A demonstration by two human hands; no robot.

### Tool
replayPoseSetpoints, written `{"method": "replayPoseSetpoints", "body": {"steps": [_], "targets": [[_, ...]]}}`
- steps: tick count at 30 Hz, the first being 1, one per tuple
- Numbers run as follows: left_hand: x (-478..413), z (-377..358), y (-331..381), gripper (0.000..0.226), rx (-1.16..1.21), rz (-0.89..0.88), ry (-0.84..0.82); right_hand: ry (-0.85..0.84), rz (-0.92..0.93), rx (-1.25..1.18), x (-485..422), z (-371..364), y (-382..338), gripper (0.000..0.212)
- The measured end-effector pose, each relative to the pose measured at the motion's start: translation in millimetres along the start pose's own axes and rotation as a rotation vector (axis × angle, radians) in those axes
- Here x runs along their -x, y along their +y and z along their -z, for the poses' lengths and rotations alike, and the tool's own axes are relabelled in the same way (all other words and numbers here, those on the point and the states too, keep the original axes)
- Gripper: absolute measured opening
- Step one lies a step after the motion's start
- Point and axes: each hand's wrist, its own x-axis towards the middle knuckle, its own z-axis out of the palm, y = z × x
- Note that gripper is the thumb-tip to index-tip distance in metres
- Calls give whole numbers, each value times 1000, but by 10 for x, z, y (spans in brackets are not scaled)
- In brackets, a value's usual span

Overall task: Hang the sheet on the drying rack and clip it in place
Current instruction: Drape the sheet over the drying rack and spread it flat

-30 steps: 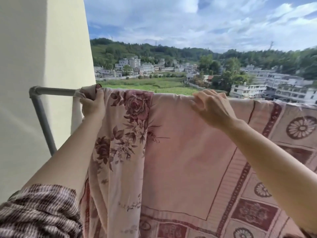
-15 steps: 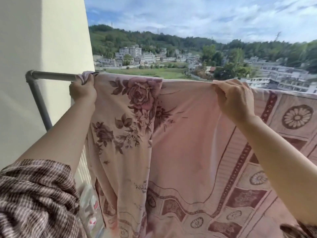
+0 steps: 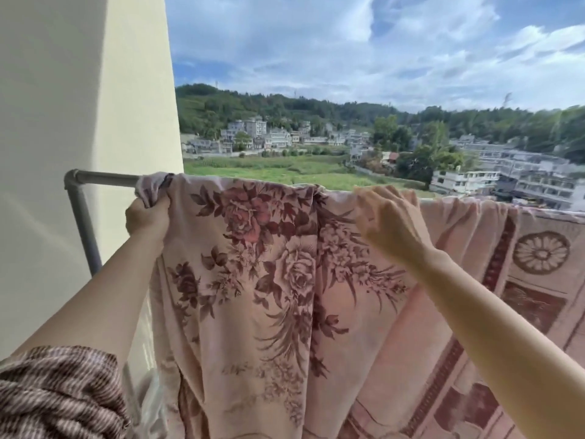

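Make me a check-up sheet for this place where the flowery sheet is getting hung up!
Surface: no table; grey rack rail holds the load.
Job's things: pink flowered sheet draped over the rail; clips: nothing seen.
Clutter: something pale and shiny low at left, unclear.
Hands: left hand grips the sheet's bunched corner; right hand at the top edge, blurred, grip unclear.
Cables: nothing seen.
Surroundings: cream wall, houses, green hills, cloudy sky.

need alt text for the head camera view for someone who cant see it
A person hangs a pink floral sheet over a grey metal drying rail. The left hand grips the sheet's bunched corner near the rail's end; the right hand is at its top fold. Beyond lie fields, houses and wooded hills.
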Motion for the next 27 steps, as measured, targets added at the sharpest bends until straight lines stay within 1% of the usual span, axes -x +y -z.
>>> {"method": "replayPoseSetpoints", "body": {"steps": [1, 3, 5, 6, 8, 11, 13, 15, 17, 19, 20, 22, 24, 27], "targets": [[10, 35, -22, 35, -29, -33, -12, -23, 31, 16, -80, -102, -105, 30], [25, 128, -40, 29, -71, -62, -50, -11, 5, 12, -200, -227, -218, 22], [24, 246, -49, 40, -102, -61, -61, 55, -39, -65, -226, -280, -212, 19], [17, 295, -66, 44, -102, -54, -45, 85, -49, -92, -213, -286, -192, 17], [-2, 416, -106, 42, -86, -63, 11, 128, -87, -112, -161, -264, -186, 19], [-74, 643, -160, 41, -107, -50, 152, 205, -214, -114, -66, -205, -184, 25], [-146, 764, -234, 42, -122, -40, 216, 253, -314, -97, -6, -169, -133, 28], [-171, 804, -311, 41, -139, -1, 230, 283, -384, -89, 31, -147, -99, 26], [-138, 757, -376, 44, -209, 25, 187, 281, -399, -111, 21, -146, -141, 25], [-67, 697, -419, 45, -261, 13, 128, 250, -334, -156, -26, -168, -289, 31], [-34, 679, -440, 44, -245, 8, 94, 220, -280, -177, -59, -188, -393, 34], [6, 663, -503, 51, -208, -13, 43, 144, -174, -210, -144, -243, -654, 31], [17, 674, -539, 63, -225, -91, 15, 74, -84, -237, -254, -337, -947, 25], [-52, 643, -565, 60, -351, -296, 20, -2, 32, -269, -470, -551, -1390, 19]]}}
